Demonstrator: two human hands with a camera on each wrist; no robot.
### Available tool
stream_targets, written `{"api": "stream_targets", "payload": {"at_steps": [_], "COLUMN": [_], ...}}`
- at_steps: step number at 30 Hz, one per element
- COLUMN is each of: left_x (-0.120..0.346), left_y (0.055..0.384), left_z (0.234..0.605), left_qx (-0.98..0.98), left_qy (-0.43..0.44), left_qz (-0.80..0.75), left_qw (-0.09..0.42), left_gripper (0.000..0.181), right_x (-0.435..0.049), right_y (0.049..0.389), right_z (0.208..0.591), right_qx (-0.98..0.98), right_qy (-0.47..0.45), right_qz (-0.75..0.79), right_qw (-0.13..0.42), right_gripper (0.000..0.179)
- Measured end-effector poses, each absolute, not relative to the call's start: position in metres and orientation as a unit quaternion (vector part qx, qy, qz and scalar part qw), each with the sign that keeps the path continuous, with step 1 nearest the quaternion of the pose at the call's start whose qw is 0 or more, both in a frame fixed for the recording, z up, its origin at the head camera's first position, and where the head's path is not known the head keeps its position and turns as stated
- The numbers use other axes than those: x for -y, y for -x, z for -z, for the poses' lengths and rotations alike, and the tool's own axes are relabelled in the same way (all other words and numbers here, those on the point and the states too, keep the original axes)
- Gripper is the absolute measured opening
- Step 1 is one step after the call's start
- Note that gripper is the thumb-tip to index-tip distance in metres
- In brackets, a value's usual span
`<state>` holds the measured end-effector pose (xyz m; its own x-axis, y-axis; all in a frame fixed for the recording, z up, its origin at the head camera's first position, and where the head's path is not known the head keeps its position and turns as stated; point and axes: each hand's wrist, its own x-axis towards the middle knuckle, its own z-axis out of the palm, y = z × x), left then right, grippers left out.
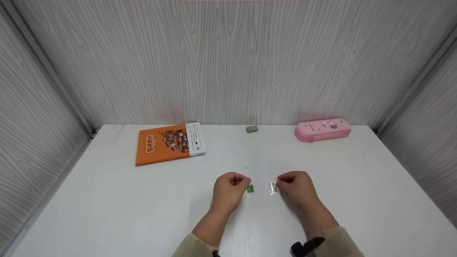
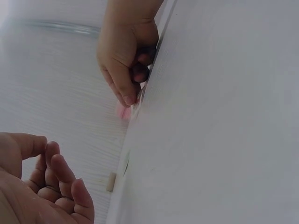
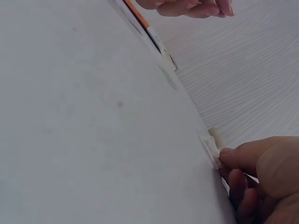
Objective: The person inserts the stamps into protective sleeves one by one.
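My right hand [image 1: 298, 187] pinches a small clear plastic packet [image 1: 274, 188] between thumb and forefinger, close over the white table. In the right wrist view the thumb presses the edge of this packet [image 3: 210, 150]; what is inside is too small to make out. My left hand [image 1: 229, 191] hovers to the left, its thumb and forefinger tips together and the other fingers loosely curled. Nothing shows in this hand [image 2: 44, 186] in the left wrist view. A small green piece [image 1: 250, 188] lies on the table just right of the left fingertips, apart from them in the wrist views.
An orange book [image 1: 162, 144] lies at the back left of the white table [image 1: 125, 203]. Along the back stand a small greyish-tan block [image 1: 252, 129] and, on the right, a pink pencil case [image 1: 322, 130]. Wood-grain panels [image 1: 228, 64] enclose the table behind and on both sides.
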<state>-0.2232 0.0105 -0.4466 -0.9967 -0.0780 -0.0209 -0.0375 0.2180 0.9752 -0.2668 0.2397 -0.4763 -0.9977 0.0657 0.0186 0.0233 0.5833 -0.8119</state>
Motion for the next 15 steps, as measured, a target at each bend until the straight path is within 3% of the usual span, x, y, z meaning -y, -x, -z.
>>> {"api": "stream_targets", "payload": {"at_steps": [15], "left_x": [-0.0048], "left_y": [0.2259], "left_z": [0.4462], "left_qx": [0.778], "left_qy": [-0.045], "left_qz": [0.626], "left_qw": [0.009], "left_gripper": [0.011], "right_x": [-0.2394], "right_y": [0.264], "right_z": [0.4754], "right_qx": [0.892], "right_qy": [0.023], "right_qz": [-0.45], "right_qw": [0.039], "right_gripper": [0.015]}}
